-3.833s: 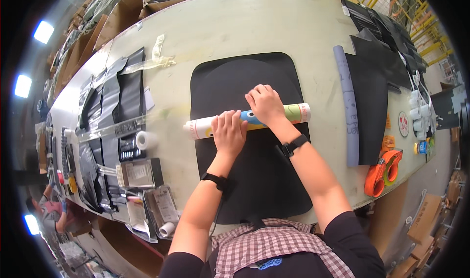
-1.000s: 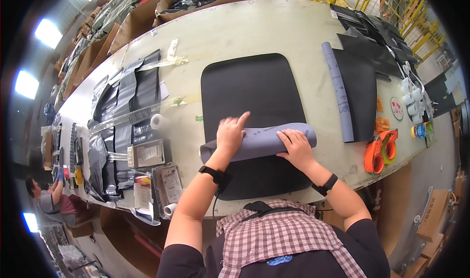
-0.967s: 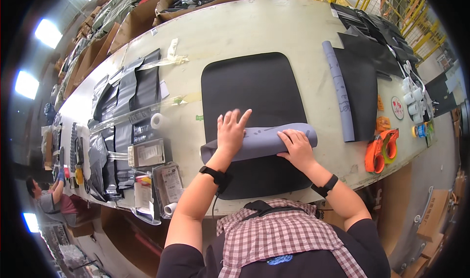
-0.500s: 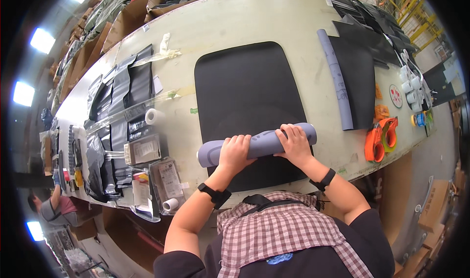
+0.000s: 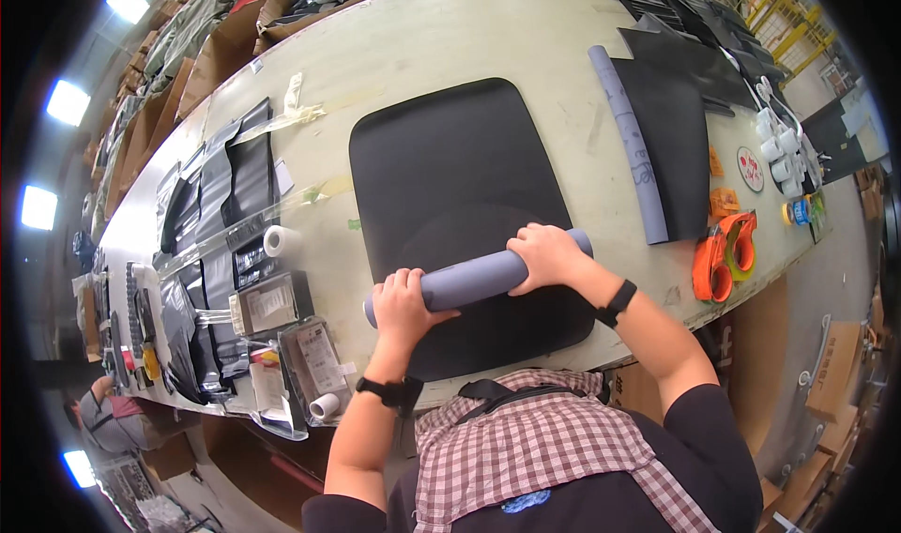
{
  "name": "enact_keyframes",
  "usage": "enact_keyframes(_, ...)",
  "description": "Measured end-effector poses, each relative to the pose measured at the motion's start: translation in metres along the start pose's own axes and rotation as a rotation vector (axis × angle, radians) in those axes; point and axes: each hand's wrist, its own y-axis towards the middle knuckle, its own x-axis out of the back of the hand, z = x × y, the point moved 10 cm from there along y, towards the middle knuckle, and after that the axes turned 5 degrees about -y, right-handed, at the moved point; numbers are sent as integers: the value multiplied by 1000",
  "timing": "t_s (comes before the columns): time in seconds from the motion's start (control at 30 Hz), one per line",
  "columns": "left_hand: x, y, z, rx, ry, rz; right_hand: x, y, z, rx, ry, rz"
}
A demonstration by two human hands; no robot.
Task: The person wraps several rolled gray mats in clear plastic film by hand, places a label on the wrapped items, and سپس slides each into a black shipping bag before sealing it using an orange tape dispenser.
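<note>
A purple-grey rolled mat lies crosswise over the lower half of a flat black mat with rounded corners. My left hand is wrapped round the roll near its left end, thumb pointing inward. Toward the other end, my right hand grips it from above. The roll slants, its right end farther from me than its left. The black mat shows on both sides of it, and the undersides of my fingers are hidden.
On the left of the table are black plastic bags, a white tape roll and a small box. At right lie another purple-grey roll, orange tape dispensers and white cups. A person is at far left.
My hands have moved farther apart along the roll, the left one toward its left end. The roll has turned, so its dark pattern is mostly out of sight, and it slants more.
</note>
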Motion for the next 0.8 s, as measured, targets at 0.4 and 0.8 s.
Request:
enact_keyframes(0.4,-3,22,10,-9,147,-202,23,36,21,34,-29,-348)
enact_keyframes(0.8,28,153,-12,-164,-78,-437,52,144,-28,-76,-92,-560)
